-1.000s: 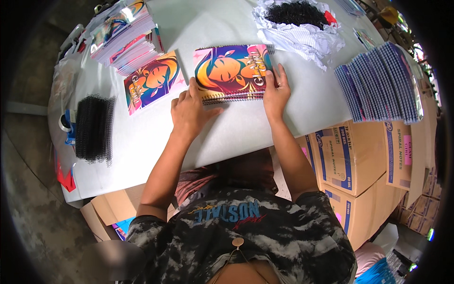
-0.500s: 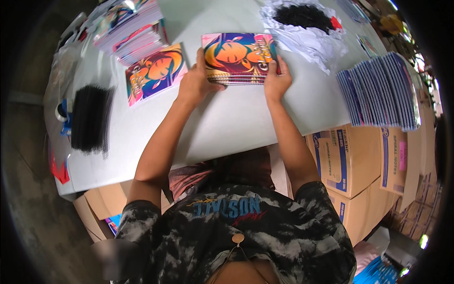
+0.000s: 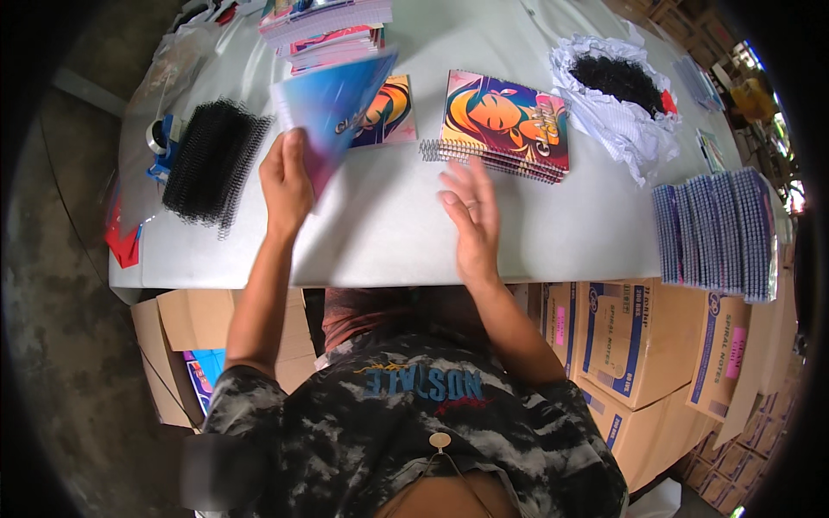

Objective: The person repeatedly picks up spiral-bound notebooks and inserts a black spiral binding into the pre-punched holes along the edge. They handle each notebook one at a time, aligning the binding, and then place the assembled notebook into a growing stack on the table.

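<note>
My left hand grips a notebook with a blue-to-purple cover, raised and tilted above the table and slightly blurred. Partly covered by it, another notebook with an orange face on its cover lies flat. To the right sits a small stack of spiral-bound notebooks with the same face design, their black coils along the near edge. Close in front of that stack, my right hand is empty, its fingers apart. A bundle of black spiral coils lies left of my left hand.
Behind the held notebook rises a pile of notebooks. Crumpled white paper holds a black tangle of coils at the back right. Stacked notebooks stand at the right edge. A blue tape dispenser is at left; cardboard boxes sit below the table.
Both hands have let go of the spiral-bound stack, which rests on the table. My left hand has moved left and now holds up a notebook; my right hand has drawn back toward me.
</note>
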The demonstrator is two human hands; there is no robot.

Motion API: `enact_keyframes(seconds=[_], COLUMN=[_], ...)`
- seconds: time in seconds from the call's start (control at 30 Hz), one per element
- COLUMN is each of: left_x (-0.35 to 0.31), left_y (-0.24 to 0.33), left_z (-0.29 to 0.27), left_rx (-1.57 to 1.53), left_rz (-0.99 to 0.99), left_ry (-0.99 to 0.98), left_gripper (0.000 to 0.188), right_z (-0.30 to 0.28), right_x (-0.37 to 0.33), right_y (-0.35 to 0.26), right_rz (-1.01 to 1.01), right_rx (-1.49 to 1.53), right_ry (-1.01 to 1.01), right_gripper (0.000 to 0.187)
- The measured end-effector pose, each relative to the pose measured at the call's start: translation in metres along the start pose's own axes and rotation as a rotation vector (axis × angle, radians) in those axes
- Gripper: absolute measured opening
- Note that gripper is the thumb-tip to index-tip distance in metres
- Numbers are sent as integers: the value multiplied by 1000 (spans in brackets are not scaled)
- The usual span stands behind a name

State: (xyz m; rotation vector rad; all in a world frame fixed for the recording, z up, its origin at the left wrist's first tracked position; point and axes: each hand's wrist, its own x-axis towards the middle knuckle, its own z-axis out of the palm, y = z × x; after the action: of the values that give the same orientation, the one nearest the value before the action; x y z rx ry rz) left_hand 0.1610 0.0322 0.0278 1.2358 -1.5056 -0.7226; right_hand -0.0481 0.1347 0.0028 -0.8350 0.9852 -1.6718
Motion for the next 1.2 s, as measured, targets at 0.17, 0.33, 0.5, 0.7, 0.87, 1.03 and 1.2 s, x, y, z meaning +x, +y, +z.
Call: enact_keyframes(seconds=[0.17,0.33,0.5,0.7,0.87,1.03,1.2], left_x=[-70,-55,-25,51,63,48,54], left_y=[53,4,-51,-119,-88,-95,-69], left_z=[7,1,-11,-82,-86,-79,-97], left_rx=[-964,-363,333,1207,891,1205,883], left_rz=[-179,-229,143,104,-53,9,67], left_ry=[-73,-207,-256,176,165,-1,173], left_gripper=[21,50,32,26,26,33,25], right_z=[1,-27,-43,-3,-29,-24,-25], right_x=[13,22,30,24,31,34,35], right_y=[-3,-11,1,-24,-25,-26,-22], right_rz=[67,-84,-61,-95,-99,-114,-175], right_rx=[543,-137,-260,-134,-333,-348,-333], right_ry=[-95,-277,-371,-357,-544,-506,-423], right_gripper=[43,14,13,23,32,34,30])
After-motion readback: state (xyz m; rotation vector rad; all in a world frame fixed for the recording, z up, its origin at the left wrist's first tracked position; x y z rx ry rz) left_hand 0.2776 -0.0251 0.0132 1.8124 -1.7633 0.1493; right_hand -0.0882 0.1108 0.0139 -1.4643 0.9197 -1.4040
